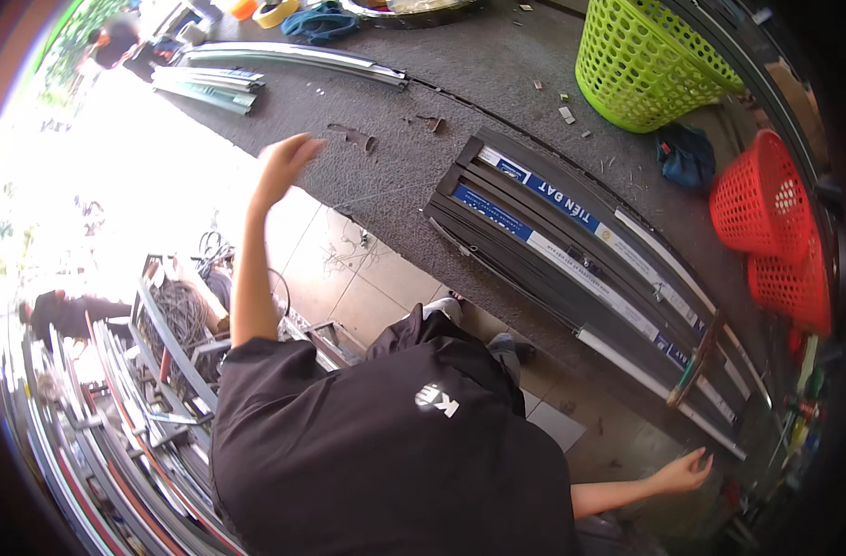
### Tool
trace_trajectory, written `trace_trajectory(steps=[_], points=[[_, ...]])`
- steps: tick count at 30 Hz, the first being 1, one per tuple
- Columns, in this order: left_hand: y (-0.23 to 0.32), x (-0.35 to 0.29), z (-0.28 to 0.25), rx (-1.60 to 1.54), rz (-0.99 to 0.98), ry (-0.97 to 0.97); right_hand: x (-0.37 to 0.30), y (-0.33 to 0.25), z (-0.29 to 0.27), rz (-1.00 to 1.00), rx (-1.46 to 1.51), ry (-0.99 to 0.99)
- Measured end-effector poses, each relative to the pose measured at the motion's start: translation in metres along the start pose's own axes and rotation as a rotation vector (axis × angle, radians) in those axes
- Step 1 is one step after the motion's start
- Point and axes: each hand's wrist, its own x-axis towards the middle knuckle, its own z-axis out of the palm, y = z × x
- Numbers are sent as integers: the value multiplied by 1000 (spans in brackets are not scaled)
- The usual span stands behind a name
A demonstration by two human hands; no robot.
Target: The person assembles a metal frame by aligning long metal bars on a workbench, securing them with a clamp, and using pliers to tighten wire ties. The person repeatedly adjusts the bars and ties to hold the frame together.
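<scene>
My left hand is raised over the near edge of the grey-covered table. Its fingers point right and are smeared by motion, so its grip is unclear. Low at the right, my right hand hovers off the end of a long pale strip. Its fingers are curled, with the tips apart and nothing visible between them. Between my hands a bundle of long dark profiles with blue and white label strips lies on the table. A brownish bar crosses its right end.
Pale metal profiles lie at the far left of the table. A green basket, red baskets and a blue cloth are at the right. Racked profiles and coiled wire fill the floor at the left. Two dark brackets lie nearby.
</scene>
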Motion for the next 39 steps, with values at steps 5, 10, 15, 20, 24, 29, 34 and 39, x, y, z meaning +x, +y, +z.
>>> trace_trajectory(steps=[5, 10, 15, 20, 24, 29, 34, 39], points=[[-170, -134, -65, 110, -220, 429, -48, -91, -42, 115, 456, -130], [-57, -198, 84, -1172, -605, -447, -124, -174, -65, -416, 815, -1274], [189, -156, 148, -1319, -268, -1179, -208, -263, -74, -717, 1134, -1726], [230, -123, 79, -1625, -200, -875, -252, -253, -75, -312, 1674, -2272], [178, -99, 15, -2013, 119, -453, -200, -121, -64, 448, 1693, -1832], [88, -117, -8, -1291, -542, 78, -103, 62, -89, 684, 2330, -309], [31, -105, -12, -243, -367, -306, -44, 139, -192, 355, 2123, -196], [178, -82, -125, 117, 546, -34, -12, -17, -304, 57, 713, -245]])
